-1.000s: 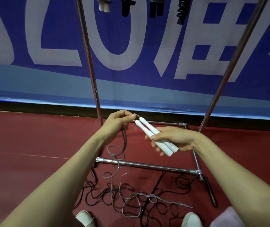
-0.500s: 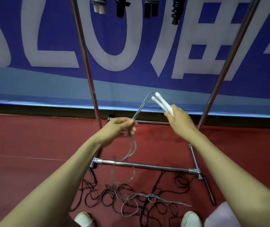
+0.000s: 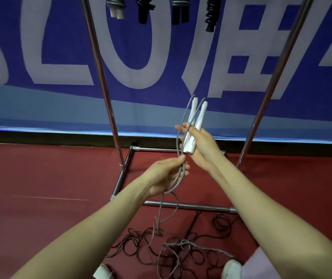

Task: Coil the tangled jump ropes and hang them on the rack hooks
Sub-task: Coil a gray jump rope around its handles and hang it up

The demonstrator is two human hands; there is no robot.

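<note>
The grey rope's two white handles stand side by side, tips up, gripped in the right hand. Its cord arcs down through the left hand and trails into tangled dark ropes on the floor. Four coiled ropes hang atop the rack.

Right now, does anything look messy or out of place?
Yes: dark ropes lie tangled on the floor by the rack. The grey rope, its handles in the right hand and its cord pinched by the left hand, trails down into that heap, uncoiled. The hung ropes look tidy.
</note>
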